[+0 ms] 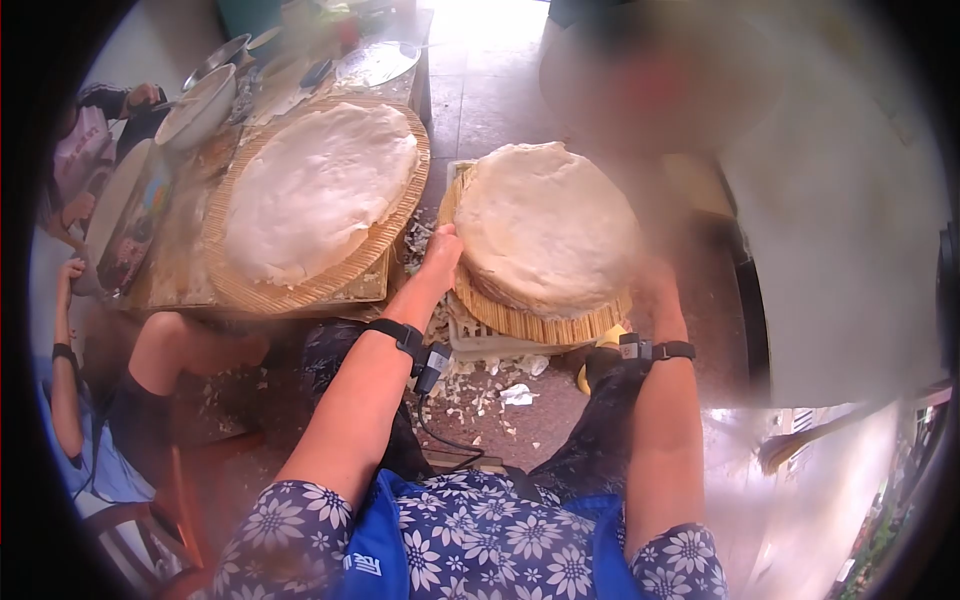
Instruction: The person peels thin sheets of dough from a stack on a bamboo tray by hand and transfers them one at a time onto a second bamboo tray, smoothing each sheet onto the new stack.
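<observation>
In front of me a thick round stack of pale dough sheets (545,225) rests on a round straw mat (520,318), above a white plastic crate (480,345). My left hand (443,252) is closed on the mat's left edge, its fingers curled at the rim. At the opposite edge is my right hand (655,280), its fingers lost in a blurred patch of the view. A second, wider dough sheet (320,190) lies on a larger straw mat (265,295) to the left.
The larger mat sits on a wooden table (180,285) with a white bowl (198,108) toward its back. Pale scraps (517,395) litter the floor around the crate. Another person (85,150) is at the far left, and a seated person's knee (165,345) is nearer me.
</observation>
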Motion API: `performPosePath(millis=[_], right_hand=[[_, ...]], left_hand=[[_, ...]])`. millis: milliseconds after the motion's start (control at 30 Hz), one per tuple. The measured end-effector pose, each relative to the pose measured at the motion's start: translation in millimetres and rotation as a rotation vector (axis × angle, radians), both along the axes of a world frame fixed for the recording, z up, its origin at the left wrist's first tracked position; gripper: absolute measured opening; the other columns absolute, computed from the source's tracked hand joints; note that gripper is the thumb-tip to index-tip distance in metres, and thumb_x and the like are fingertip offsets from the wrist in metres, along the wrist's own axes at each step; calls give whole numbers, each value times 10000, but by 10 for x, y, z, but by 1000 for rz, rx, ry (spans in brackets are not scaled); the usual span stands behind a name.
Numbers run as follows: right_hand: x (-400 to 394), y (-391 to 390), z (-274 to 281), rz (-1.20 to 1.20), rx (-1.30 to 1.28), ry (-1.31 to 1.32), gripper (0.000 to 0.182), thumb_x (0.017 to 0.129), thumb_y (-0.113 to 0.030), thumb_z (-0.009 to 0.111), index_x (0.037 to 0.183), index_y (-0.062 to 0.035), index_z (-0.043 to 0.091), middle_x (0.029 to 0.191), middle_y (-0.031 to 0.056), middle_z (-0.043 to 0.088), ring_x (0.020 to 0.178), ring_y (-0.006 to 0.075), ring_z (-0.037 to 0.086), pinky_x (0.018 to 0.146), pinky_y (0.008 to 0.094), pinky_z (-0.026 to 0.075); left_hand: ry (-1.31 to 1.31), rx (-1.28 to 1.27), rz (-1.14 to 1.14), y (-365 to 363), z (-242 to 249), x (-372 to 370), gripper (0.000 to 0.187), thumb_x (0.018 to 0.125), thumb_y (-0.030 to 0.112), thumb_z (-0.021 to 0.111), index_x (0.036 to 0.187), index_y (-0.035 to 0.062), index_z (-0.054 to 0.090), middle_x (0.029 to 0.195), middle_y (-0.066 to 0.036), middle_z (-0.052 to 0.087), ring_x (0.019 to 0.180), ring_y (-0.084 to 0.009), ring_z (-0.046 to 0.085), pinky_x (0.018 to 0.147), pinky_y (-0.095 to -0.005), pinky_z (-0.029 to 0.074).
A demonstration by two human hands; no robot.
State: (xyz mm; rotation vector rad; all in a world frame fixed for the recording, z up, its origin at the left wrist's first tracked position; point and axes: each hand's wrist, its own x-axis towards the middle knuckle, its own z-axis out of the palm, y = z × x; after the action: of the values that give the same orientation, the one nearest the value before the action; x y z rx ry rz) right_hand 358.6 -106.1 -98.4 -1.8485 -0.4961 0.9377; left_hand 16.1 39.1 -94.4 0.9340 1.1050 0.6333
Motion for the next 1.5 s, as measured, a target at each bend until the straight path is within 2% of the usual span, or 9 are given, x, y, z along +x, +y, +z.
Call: performPosePath(millis=[300, 400, 500, 567, 767, 967, 1100, 1200, 1500], right_hand=[[-21, 32, -47, -13, 48, 23, 102, 852, -165, 564, 912, -92, 603, 734, 5, 578, 552, 105, 525, 442, 247, 404], [76, 5, -168, 80, 41, -189, 129, 849, -179, 569, 928, -84, 607, 728, 9, 573, 549, 104, 517, 434, 254, 397], [266, -47, -270, 47, 74, -28, 168, 847, -205, 576, 940, -70, 611, 711, 16, 560, 545, 113, 510, 441, 269, 410], [119, -78, -51, 3, -101, -245, 222, 851, -243, 582, 980, -63, 600, 728, 23, 562, 563, 128, 517, 478, 286, 437], [13, -128, 155, -158, -31, 247, 353, 883, -330, 575, 1103, -56, 553, 817, 51, 591, 642, 165, 554, 577, 319, 482], [-182, -46, 352, -225, 157, 338, 294, 889, -240, 581, 1100, -39, 549, 879, 94, 628, 742, 218, 625, 679, 384, 541], [-115, 12, 246, -201, 310, 398, 259, 858, -116, 599, 1097, -31, 546, 944, 111, 636, 823, 251, 644, 759, 415, 550], [-178, 15, 322, -172, 362, 362, 278, 838, -77, 605, 1103, -21, 542, 985, 112, 629, 848, 238, 639, 757, 401, 550], [-344, 29, 619, -162, 634, 443, 249, 850, 0, 559, 1096, -8, 525, 1028, 103, 612, 938, 223, 611, 854, 362, 520]], left_hand=[[73, 229, 159, 78, -90, 44, 349, 801, -20, 492, 1150, -1, 498, 1030, -82, 593, 930, -186, 566, 813, -361, 446], [-199, -25, 204, -3, 187, 75, 346, 842, 41, 555, 1171, 28, 451, 1012, -68, 588, 894, -189, 594, 793, -357, 478], [-311, -45, 112, -26, 250, 130, 378, 819, 61, 613, 1162, 58, 454, 1012, -67, 589, 848, -181, 601, 711, -345, 499], [-356, -53, 68, -72, 262, 193, 340, 799, 55, 627, 1106, 83, 482, 984, -50, 597, 818, -173, 596, 655, -323, 500], [-631, -187, 76, -12, 469, 246, 202, 825, 44, 582, 1022, 45, 534, 988, -61, 590, 851, -185, 595, 703, -332, 510], [-590, -231, 119, -10, 363, 267, 321, 801, 10, 558, 1116, 55, 513, 1005, -55, 594, 864, -193, 590, 662, -329, 501], [-394, -24, 67, -29, 310, 278, 676, 721, -12, 605, 1336, 154, 377, 1059, -42, 563, 874, -182, 569, 653, -346, 481], [-388, 58, 40, -60, 378, 281, 678, 725, -3, 602, 1348, 153, 384, 1072, -38, 567, 880, -166, 563, 650, -331, 478], [-525, 213, -56, -129, 838, 195, 684, 729, 14, 586, 1373, 121, 382, 1231, -42, 525, 1087, -175, 524, 900, -358, 460]])
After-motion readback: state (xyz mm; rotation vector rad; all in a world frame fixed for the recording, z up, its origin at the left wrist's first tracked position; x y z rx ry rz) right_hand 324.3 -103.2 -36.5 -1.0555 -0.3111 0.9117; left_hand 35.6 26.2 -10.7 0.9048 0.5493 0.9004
